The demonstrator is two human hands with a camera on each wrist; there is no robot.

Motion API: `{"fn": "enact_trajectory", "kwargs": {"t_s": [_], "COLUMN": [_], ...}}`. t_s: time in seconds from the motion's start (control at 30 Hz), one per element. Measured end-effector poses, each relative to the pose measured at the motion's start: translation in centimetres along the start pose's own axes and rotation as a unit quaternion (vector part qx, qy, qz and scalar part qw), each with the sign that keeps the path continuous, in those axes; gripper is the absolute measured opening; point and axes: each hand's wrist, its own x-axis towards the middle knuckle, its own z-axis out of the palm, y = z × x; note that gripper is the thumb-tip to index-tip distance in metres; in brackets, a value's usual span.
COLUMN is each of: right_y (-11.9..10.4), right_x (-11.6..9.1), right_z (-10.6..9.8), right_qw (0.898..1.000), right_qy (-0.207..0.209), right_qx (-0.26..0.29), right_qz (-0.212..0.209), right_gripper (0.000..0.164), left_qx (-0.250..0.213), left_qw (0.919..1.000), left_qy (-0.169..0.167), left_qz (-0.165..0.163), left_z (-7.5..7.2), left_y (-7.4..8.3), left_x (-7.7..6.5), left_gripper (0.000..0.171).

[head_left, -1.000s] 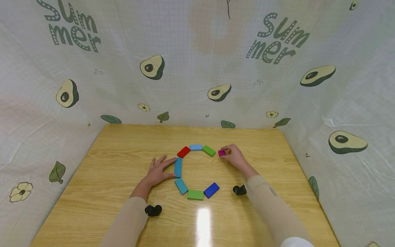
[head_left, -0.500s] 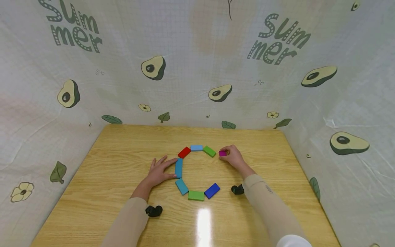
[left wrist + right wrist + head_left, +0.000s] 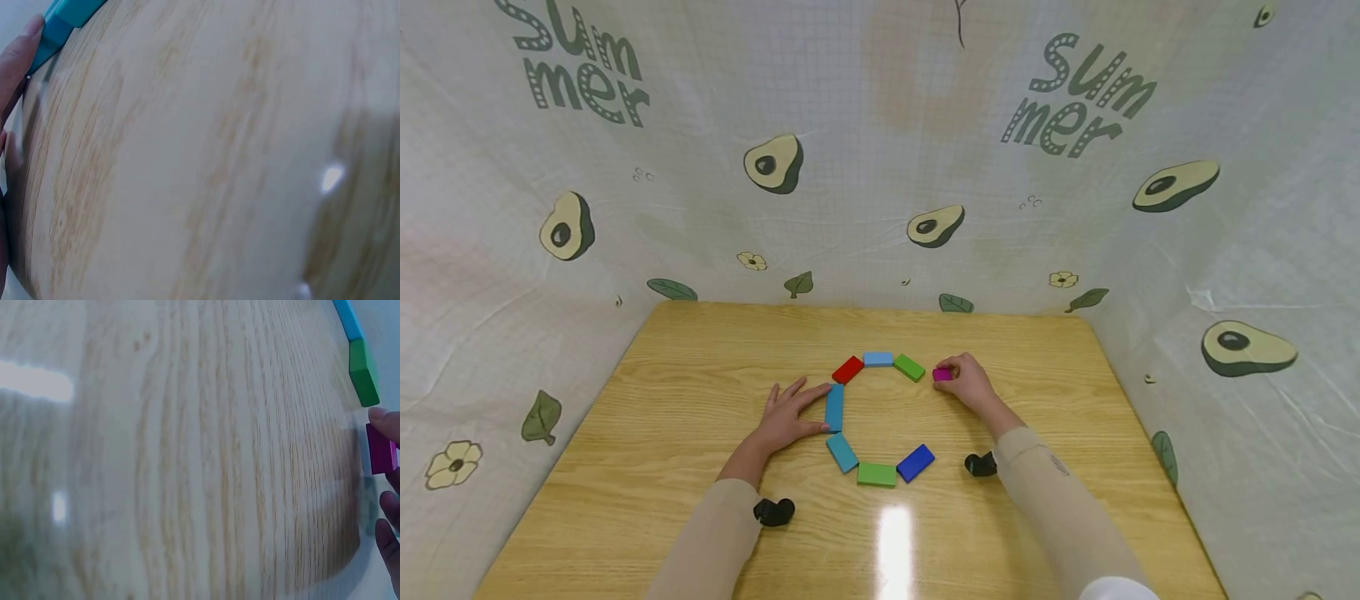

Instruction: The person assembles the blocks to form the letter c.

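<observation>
Several flat coloured toy blocks lie in a curved line, open on the right. My left hand point(image 3: 786, 418) rests by the long blue block point(image 3: 834, 408), index finger near its far end and thumb near its close end, fingers spread. In the left wrist view the thumb point(image 3: 25, 47) touches a blue block. Thumb and index finger of my right hand point(image 3: 970, 386) pinch a magenta block point(image 3: 942, 375), just right of the far green block point(image 3: 909, 367) with a gap between them. The right wrist view shows the magenta block point(image 3: 380, 450) partly covered by the fingers.
A red block point(image 3: 847, 370) and a light blue block point(image 3: 877, 359) continue the far side. Nearer lie a teal block point(image 3: 842, 452), a green block point(image 3: 877, 475) and a dark blue block point(image 3: 916, 463). Printed cloth point(image 3: 850, 242) surrounds the wooden table point(image 3: 700, 350).
The head view has shifted very slightly. My right hand keeps the magenta block in nearly the same spot, and its forearm has shifted a little. The left hand has not moved.
</observation>
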Motion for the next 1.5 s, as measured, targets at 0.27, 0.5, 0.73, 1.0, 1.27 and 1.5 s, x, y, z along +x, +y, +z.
{"fn": "enact_trajectory", "kwargs": {"t_s": [0.27,0.5,0.73,1.0,1.27,1.5], "right_y": [-0.5,-0.5,-0.7,-0.9,-0.8,-0.4], "right_x": [-1.4,-2.9,-4.6,-6.4,-7.9,-8.9], "right_z": [-0.4,-0.9,-0.9,-0.8,-0.4,-0.1], "right_qw": [1.000,0.998,0.996,0.994,0.991,0.987], "right_qy": [-0.027,-0.047,-0.071,-0.085,-0.094,-0.102], "right_qx": [0.013,0.021,0.037,0.043,0.060,0.072], "right_qz": [-0.002,-0.027,-0.045,-0.060,-0.079,-0.101], "right_gripper": [0.036,0.037,0.034,0.030,0.031,0.031], "left_qx": [0.003,-0.001,-0.004,0.000,-0.010,-0.003], "left_qw": [1.0000,1.0000,1.0000,1.0000,1.0000,1.0000], "left_qy": [0.005,0.000,-0.003,-0.002,-0.001,0.002], "left_qz": [0.006,0.004,0.000,0.002,0.000,0.002], "left_z": [0.1,0.0,-0.1,0.0,-0.2,-0.2], "left_y": [-0.2,-0.1,0.1,0.0,0.4,0.4], "left_x": [0.0,0.0,0.0,-0.1,-0.3,-0.2], "left_gripper": [0.076,0.076,0.075,0.075,0.074,0.074]}}
